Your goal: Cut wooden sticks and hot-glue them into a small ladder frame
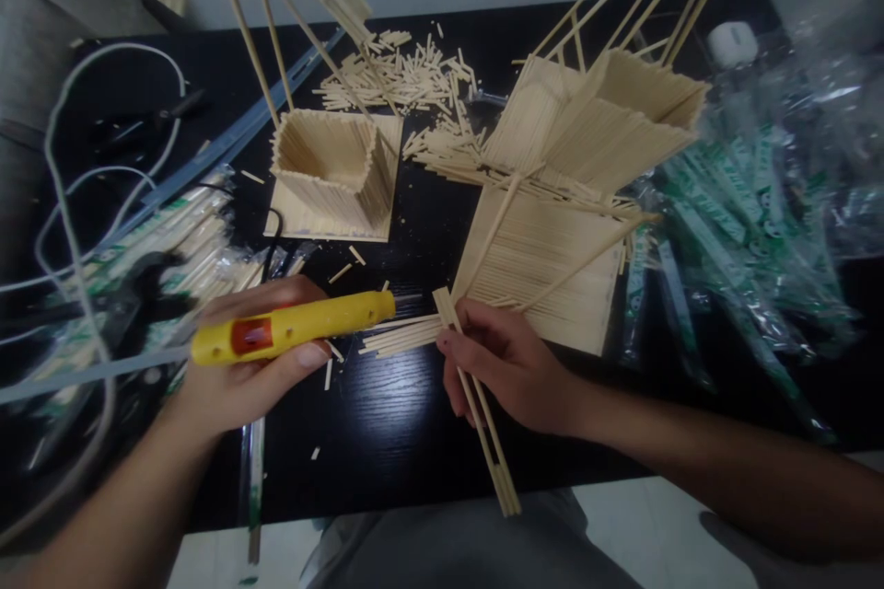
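Note:
My left hand [259, 363] is closed around a yellow hot glue gun [296, 329], its nozzle pointing right and a long glue stick trailing from its back end. In my right hand [507, 363] is a narrow piece made of chopsticks [487, 414], pinched near its upper end and slanting down to the right. Short pieces join its long sticks at both ends, with a gap between them. The nozzle tip stays a little apart from this piece. Several loose chopsticks [401, 338] lie just left of my right fingers, between the two hands.
A stick-built box [331, 156] stands on a square base at the back left. A larger stick structure [600, 120] rises at the back right behind a flat stick panel [545, 267]. Cut bits [407, 74] are heaped between them. Wrapped chopsticks [200, 239], a white cable [59, 175] and plastic wrappers [752, 202] flank the table.

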Demonstrator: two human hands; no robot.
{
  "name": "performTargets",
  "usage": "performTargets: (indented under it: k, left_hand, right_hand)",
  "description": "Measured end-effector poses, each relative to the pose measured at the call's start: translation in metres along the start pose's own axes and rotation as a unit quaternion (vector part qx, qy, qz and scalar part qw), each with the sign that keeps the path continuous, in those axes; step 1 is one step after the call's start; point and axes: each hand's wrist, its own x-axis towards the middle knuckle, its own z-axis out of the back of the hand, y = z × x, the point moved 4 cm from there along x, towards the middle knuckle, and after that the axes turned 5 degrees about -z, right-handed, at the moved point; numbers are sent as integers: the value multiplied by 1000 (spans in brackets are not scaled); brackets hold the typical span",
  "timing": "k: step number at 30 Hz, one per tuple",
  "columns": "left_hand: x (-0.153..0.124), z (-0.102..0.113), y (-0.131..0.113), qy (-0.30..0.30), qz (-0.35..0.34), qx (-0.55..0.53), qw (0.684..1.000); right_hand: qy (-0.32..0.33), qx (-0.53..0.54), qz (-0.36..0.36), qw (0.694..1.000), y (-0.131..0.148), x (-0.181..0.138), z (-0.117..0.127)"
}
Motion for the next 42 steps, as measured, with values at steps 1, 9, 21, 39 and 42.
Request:
performTargets:
  k: [1,9,21,39,42]
  left_hand:
    - [1,-1,-1,3,2,-6,1000]
    - [9,-10,-11,20,-22,-19,999]
    - [17,-11,-20,31,-68,-4,997]
    - [13,-5,-15,18,-47,24,998]
    - [14,-5,-15,14,-43,16,999]
  right_hand:
    - [-1,-5,1,1000,0,0,0]
    - [-3,-14,11,1000,1,2,-1]
    - [-11,-28,23,999,-1,0,-2]
    - [-7,-25,16,1000,-1,0,-2]
    - [-8,-25,13,1000,-1,0,-2]
